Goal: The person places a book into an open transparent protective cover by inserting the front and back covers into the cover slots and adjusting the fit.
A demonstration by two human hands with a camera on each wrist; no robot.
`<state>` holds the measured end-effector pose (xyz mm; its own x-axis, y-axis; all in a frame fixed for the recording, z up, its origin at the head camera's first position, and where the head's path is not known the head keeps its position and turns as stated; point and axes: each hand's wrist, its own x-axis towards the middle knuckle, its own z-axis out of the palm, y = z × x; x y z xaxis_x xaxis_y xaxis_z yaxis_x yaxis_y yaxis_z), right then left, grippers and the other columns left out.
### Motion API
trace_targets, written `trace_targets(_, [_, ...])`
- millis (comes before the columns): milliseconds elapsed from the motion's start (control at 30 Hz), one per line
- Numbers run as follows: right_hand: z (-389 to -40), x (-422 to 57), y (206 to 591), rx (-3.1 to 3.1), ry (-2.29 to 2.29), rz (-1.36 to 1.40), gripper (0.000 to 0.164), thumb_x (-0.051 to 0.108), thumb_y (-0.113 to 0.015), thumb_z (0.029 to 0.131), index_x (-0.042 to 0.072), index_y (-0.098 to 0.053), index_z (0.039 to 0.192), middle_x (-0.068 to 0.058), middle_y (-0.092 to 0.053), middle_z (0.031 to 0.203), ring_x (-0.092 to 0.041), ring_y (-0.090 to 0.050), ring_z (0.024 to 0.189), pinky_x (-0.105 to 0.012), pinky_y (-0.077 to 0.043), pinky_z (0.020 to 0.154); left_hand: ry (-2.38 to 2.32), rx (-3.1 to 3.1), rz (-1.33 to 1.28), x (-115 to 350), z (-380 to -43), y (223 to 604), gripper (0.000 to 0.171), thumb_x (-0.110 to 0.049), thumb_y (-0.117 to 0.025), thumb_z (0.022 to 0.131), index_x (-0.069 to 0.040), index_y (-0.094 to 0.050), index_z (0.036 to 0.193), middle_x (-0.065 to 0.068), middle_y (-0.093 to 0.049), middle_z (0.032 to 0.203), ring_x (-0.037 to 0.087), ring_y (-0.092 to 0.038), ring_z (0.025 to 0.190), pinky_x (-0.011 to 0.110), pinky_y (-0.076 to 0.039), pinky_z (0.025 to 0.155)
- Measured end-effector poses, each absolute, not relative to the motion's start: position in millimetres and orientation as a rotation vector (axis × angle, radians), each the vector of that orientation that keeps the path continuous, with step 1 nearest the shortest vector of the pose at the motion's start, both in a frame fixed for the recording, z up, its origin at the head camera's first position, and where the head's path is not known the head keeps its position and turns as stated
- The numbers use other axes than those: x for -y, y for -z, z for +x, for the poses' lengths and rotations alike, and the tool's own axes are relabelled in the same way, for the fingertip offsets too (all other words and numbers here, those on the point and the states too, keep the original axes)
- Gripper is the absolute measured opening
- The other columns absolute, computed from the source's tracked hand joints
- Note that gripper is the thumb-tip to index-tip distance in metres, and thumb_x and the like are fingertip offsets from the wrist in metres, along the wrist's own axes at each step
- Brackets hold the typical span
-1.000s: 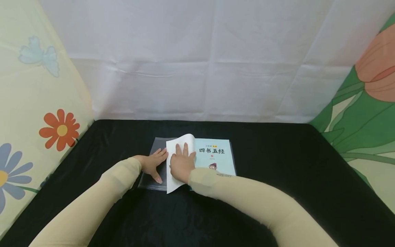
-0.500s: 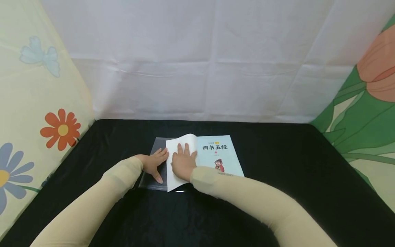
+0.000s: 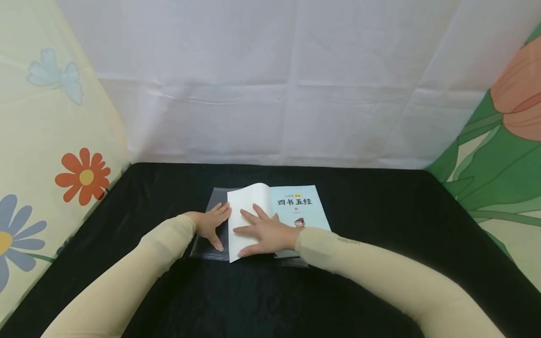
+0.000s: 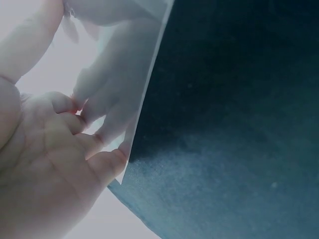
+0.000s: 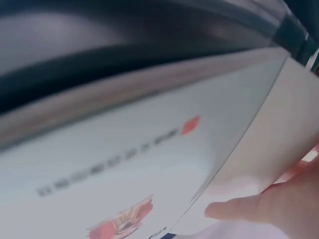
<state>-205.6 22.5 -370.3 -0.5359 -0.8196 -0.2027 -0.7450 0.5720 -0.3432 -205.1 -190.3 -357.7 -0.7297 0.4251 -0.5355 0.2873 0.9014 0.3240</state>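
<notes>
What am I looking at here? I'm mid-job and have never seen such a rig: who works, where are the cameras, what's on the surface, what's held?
No machine: each grip is a person's bare hand. The wide picture comes from a camera worn on the head, looking forward and down; the two close-ups come from cameras on the left and right wrists. On the black cloth lies an open rectangular paper book: a white paper leaf on the left, a pale-blue printed page on the right. A clear plastic sheet shows beyond the leaf's left edge. The left grip rests spread on that sheet, at the leaf's edge; the right grip lies spread across the leaf. Neither is closed on anything.
</notes>
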Motion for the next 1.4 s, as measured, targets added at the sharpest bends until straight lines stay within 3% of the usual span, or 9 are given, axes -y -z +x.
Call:
trace_targets(133, [-199,-28,370,-2.492,0.231,-1.306,0.068,0.070,-0.048,0.079,0.033,-0.041,0.135,-0.002,-0.007,0.153,-0.028,0.011,0.135,-0.072,-0.018,0.093,-0.301,-2.432,0.509,190,-206,358,0.105,-0.034,-0.074,0.073,0.002,-0.003,0.142,0.019,0.008,0.150,0.035,0.011,0.134,0.051,-0.007,0.108])
trace_targets(367, [-190,-25,375,-2.589,0.277,-1.281,0.059,0.060,-0.053,0.082,0.026,-0.049,0.131,-0.007,-0.018,0.150,-0.033,0.001,0.136,-0.069,-0.028,0.090,-0.341,-2.441,0.479,193,-205,361,0.107,-0.034,-0.075,0.072,0.000,-0.002,0.143,0.017,0.009,0.151,0.033,0.013,0.134,0.052,-0.007,0.108])
trace_targets(1133, [-182,-22,378,-2.648,0.280,-1.193,0.055,0.053,-0.058,0.082,0.023,-0.052,0.129,-0.009,-0.024,0.148,-0.036,-0.002,0.135,-0.071,-0.031,0.083,-0.343,-2.441,0.466,192,-204,360,0.107,-0.034,-0.074,0.071,-0.002,-0.003,0.144,0.016,0.008,0.151,0.032,0.014,0.134,0.053,-0.005,0.108])
trace_targets(1400, [-178,-20,383,-2.683,0.155,-1.233,0.056,0.057,-0.050,0.086,0.027,-0.046,0.133,-0.006,-0.025,0.148,-0.037,-0.004,0.135,-0.070,-0.032,0.085,-0.341,-2.425,0.490,193,-204,360,0.106,-0.036,-0.074,0.073,0.000,-0.003,0.143,0.016,0.009,0.151,0.033,0.014,0.134,0.052,-0.005,0.108])
